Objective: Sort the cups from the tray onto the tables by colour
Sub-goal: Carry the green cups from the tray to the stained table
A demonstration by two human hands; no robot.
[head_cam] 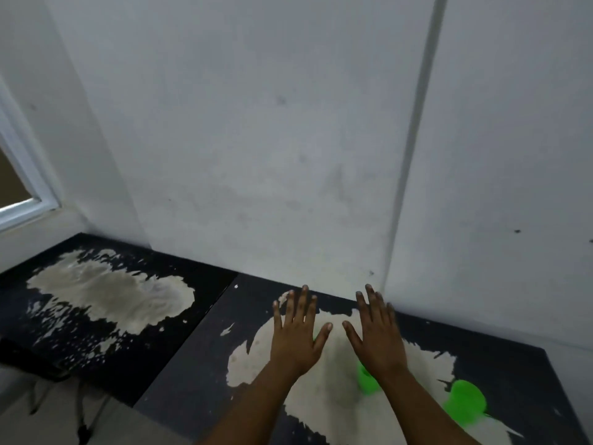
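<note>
- Both hands out in front, fingers straight and fanned wide, released, grasping nothing at all.
- Left hand and right hand sit side by side, thumbs nearly meeting, palms down above the worktop; whether they touch it I cannot tell.
- The bright green plastic cups lie nearer the body than the fingers: one green cup peeks out just under the right wrist, half hidden, blurred.
- A second green cup stands further right, beside the right forearm, apart from the first. Which way up either one stands is too smeared to call.
- The right hand is plainly nearer both; reaching them would mean pulling back and to the right, I reckon.
- No tray in sight.
- The black worktop with worn pale patches carries the cups; a second black worktop, similarly worn, butts against it on the left, with thin metal legs showing under its near edge.
- White wall behind, a window frame at far left.
</note>
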